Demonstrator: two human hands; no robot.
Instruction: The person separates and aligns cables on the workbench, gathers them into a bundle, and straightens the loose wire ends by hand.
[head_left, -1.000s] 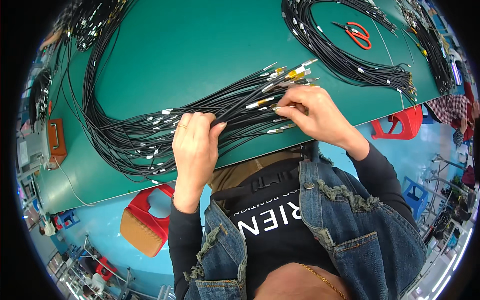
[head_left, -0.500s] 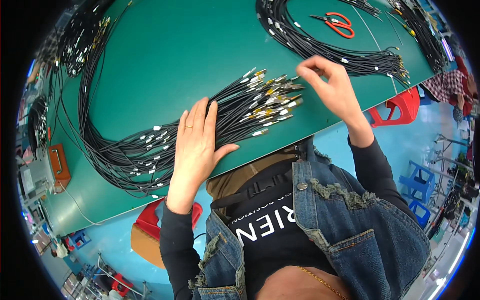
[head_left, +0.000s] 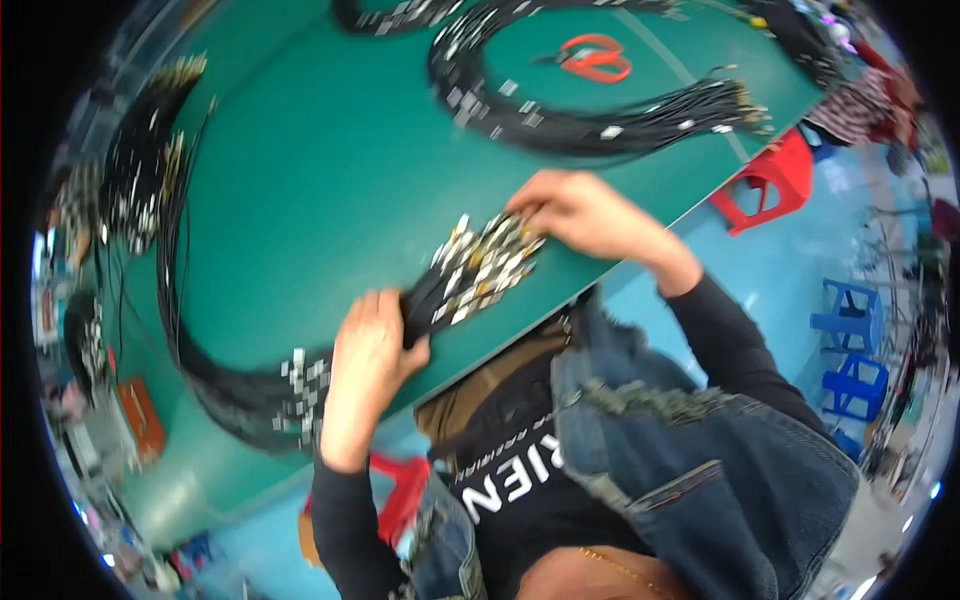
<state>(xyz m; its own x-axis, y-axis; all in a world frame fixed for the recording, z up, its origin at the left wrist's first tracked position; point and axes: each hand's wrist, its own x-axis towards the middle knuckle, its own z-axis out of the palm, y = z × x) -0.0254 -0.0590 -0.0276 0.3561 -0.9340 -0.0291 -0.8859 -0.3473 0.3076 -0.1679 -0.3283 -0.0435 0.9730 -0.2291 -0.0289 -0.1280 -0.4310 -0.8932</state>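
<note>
A thick bundle of black cables with white tags and metal-coloured ends lies across the green table in front of me. My left hand is closed round the bundle from above, thumb on the near side. At the right end, the fingers of my right hand are bent and pressed together at the cable tips. Motion blur hides whether one single cable or several are between those fingers. From my left hand the bundle curves away to the left and up the table's far left side.
Another curved cable bundle lies farther back, with red-handled cutters inside its bend. More cables lie at the far left, above a brown box. Red and blue stools stand beyond the table edge.
My view has shifted and blurred. The left hand, flat on the cables before, is now curled round them. The right hand has come down onto the cable ends.
</note>
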